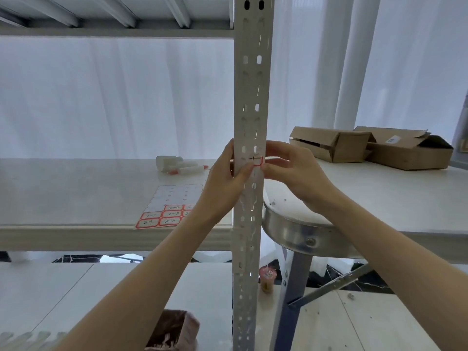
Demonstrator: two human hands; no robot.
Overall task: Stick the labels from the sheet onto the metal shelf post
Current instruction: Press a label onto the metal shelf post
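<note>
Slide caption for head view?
Left hand holds metal shelf post, right hand pinches red-bordered label onto it; label sheet lies on shelf.

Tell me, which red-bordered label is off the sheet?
The label on the shelf post, touched by the left hand; the others lie on the sheet.

Counts: one metal shelf post (249, 97); one red-bordered label (256, 160) on it; one label sheet (177, 196) near left, seven labels showing, arm hides part; two hands, left hand (225, 178) and right hand (293, 171); two cardboard boxes far right, smaller box (329, 144) and larger box (410, 152); one round stool (291, 229); one cup (267, 277).
</note>
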